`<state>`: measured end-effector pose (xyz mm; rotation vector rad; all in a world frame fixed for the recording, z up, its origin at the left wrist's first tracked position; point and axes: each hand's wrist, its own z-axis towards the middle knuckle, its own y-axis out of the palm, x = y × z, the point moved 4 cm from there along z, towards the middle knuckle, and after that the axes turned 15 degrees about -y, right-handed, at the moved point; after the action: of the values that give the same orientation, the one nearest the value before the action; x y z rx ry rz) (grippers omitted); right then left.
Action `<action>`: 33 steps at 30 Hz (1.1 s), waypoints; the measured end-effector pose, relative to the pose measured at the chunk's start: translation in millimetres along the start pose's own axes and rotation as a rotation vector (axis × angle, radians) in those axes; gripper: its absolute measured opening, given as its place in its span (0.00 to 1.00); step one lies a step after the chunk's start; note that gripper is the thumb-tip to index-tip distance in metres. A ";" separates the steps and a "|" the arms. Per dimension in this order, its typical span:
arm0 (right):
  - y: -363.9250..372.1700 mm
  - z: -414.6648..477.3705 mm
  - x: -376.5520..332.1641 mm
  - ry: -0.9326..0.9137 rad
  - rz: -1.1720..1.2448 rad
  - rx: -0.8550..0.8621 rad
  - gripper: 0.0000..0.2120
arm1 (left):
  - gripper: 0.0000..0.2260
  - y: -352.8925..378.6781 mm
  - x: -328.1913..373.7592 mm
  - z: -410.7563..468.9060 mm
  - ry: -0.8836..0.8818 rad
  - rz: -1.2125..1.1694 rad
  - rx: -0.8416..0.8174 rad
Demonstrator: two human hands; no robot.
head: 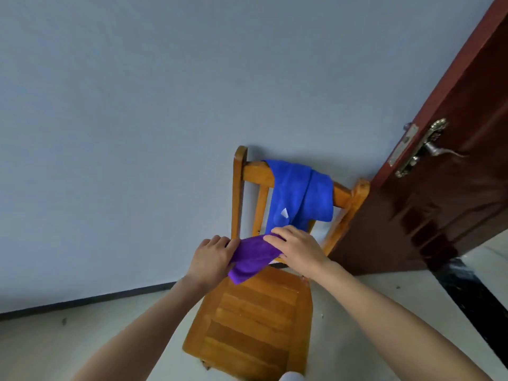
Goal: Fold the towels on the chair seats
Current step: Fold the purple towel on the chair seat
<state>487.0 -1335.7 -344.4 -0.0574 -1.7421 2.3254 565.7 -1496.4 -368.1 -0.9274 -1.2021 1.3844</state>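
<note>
A wooden chair stands against a pale wall with its seat toward me. I hold a purple towel in the air just above the back of the seat. My left hand grips its left edge and my right hand grips its right edge from above. The towel looks folded into a narrow band that sags to a corner at the bottom. A blue towel hangs over the chair's top rail, behind my right hand.
A dark red door with a metal handle stands open at the right, close to the chair's back post. A dark baseboard runs along the wall at the left. Pale floor surrounds the chair.
</note>
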 end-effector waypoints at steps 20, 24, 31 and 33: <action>-109.7 -59.6 18.0 -0.503 0.032 0.180 0.28 | 0.23 -90.8 118.7 -78.8 -0.273 0.161 0.346; -105.6 -35.3 -48.6 -0.719 0.078 0.214 0.25 | 0.23 -98.4 94.6 -155.2 -0.489 0.233 0.296; -94.4 2.1 -192.8 -1.050 0.248 0.274 0.21 | 0.28 -129.4 67.5 -307.7 -0.872 0.315 0.253; -96.6 7.9 -243.5 -1.163 0.285 0.286 0.21 | 0.28 -137.4 65.6 -357.7 -0.976 0.338 0.259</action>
<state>738.1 -1368.9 -276.7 1.4329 -1.7846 3.0577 928.2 -1373.2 -300.7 -0.2315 -1.5328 2.3383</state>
